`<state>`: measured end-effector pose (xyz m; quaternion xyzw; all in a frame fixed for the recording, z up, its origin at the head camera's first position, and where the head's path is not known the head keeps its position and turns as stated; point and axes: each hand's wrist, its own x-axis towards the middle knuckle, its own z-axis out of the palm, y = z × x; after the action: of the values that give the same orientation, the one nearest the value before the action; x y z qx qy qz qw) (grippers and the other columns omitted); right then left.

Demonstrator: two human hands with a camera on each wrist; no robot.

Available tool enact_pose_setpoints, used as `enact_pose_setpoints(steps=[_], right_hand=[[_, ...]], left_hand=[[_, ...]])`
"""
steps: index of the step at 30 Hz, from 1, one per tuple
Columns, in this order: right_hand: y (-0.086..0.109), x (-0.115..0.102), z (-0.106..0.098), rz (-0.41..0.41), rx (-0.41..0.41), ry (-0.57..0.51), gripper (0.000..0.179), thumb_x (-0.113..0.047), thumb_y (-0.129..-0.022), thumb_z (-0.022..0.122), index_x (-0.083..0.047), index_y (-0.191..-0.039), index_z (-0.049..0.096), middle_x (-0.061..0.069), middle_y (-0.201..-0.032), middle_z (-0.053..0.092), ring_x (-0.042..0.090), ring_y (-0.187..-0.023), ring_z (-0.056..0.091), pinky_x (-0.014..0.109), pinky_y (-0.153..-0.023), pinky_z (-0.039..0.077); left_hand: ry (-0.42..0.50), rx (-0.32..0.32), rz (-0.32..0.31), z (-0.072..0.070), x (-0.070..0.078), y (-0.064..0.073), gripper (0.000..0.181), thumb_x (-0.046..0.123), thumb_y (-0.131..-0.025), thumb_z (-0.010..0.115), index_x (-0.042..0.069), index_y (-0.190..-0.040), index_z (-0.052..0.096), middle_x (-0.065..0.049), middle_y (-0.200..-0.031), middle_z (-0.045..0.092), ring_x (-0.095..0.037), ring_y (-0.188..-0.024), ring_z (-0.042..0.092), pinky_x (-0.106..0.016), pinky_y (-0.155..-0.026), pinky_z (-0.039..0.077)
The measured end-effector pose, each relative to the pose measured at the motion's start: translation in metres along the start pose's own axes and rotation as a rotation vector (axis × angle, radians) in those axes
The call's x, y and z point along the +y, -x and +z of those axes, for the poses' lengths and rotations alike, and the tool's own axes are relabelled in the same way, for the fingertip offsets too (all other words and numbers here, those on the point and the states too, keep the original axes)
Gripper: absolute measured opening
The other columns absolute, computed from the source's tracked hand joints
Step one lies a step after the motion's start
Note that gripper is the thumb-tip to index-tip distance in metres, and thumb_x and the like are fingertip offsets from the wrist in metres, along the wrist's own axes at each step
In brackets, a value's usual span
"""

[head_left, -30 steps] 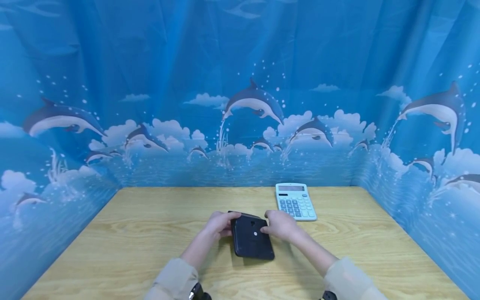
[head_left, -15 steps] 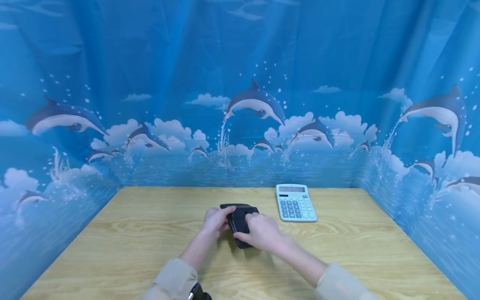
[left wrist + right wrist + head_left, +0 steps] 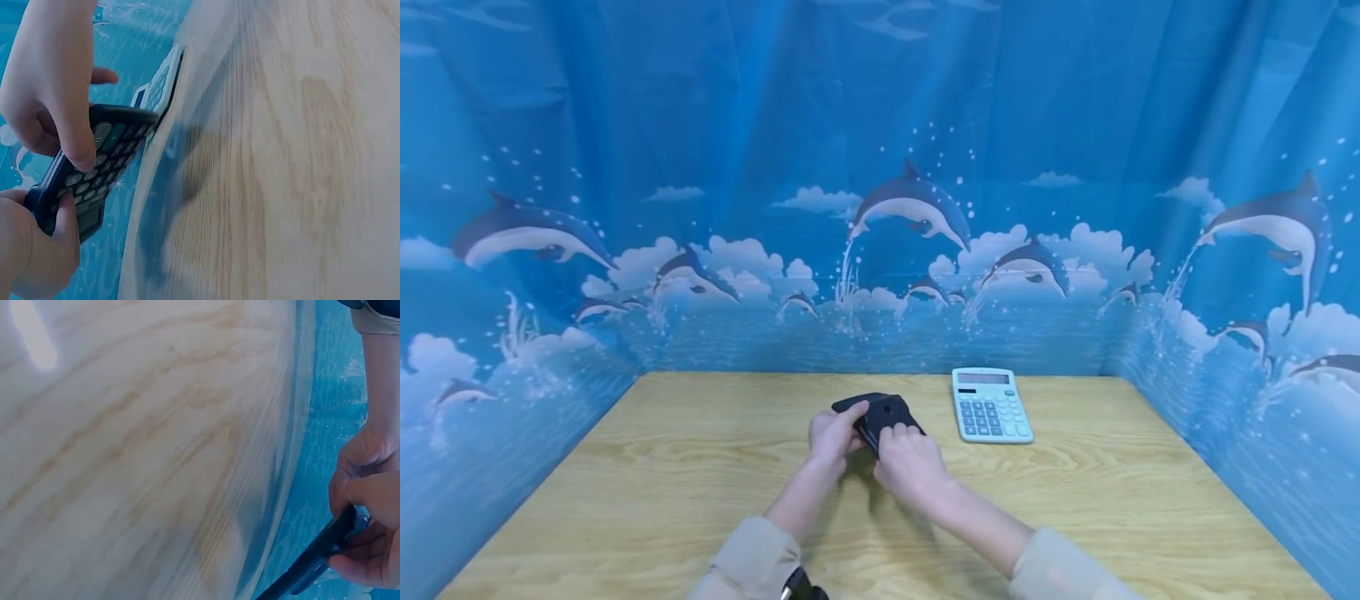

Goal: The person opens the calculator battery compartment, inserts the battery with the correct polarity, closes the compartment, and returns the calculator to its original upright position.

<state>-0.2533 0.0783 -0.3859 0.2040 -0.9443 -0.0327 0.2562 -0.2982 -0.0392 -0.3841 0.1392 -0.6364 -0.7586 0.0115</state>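
Observation:
A black calculator (image 3: 891,408) is held tilted over the middle of the table, its back towards the head camera. My left hand (image 3: 830,437) grips its left side, thumb across the edge. With curled fingers over its back, my right hand (image 3: 912,467) grips the near right part. In the left wrist view the calculator's keys (image 3: 115,150) and part of its dark screen (image 3: 92,219) show; the right thumb (image 3: 80,150) presses on the keys, and a left finger lies there too. The right wrist view shows the calculator (image 3: 306,562) nearly edge-on between both hands.
A light blue calculator (image 3: 992,406) lies face up on the wooden table (image 3: 700,483), at the back right of the hands. Behind and at both sides hangs a blue curtain (image 3: 760,125) printed with dolphins and clouds.
The black calculator has turned and shifted a little away and to the left. My right hand has moved from its far right corner to its near right part, gripping it there.

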Motion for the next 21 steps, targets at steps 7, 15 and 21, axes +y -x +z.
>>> enact_pose_setpoints(steps=[7,15,21], right_hand=[[-0.004,-0.004,0.01,-0.063,0.129,0.222,0.023,-0.022,-0.074,0.069,-0.003,-0.076,0.056,0.01,-0.068,0.056,0.018,-0.055,0.05,0.028,-0.039,0.041],[-0.005,-0.005,0.015,-0.102,0.234,0.309,0.013,-0.013,-0.075,0.065,-0.004,-0.071,0.056,0.007,-0.061,0.053,0.014,-0.049,0.047,0.026,-0.035,0.038],[-0.006,-0.004,0.014,-0.156,0.282,0.356,0.01,-0.013,-0.075,0.063,-0.004,-0.071,0.058,0.007,-0.065,0.056,0.013,-0.049,0.049,0.025,-0.034,0.04]], left_hand=[[0.038,0.045,0.007,0.003,0.001,0.0,0.075,0.02,-0.084,0.066,-0.013,-0.136,0.025,-0.031,-0.12,0.053,-0.033,-0.102,0.06,-0.031,-0.073,0.054],[0.053,0.071,0.013,0.004,0.001,0.002,0.065,0.018,-0.083,0.067,-0.013,-0.129,0.034,-0.031,-0.113,0.057,-0.031,-0.093,0.064,-0.03,-0.068,0.055],[0.067,0.06,0.003,0.004,0.002,0.003,0.068,0.019,-0.084,0.066,-0.014,-0.132,0.03,-0.032,-0.117,0.054,-0.033,-0.097,0.062,-0.031,-0.07,0.054]])
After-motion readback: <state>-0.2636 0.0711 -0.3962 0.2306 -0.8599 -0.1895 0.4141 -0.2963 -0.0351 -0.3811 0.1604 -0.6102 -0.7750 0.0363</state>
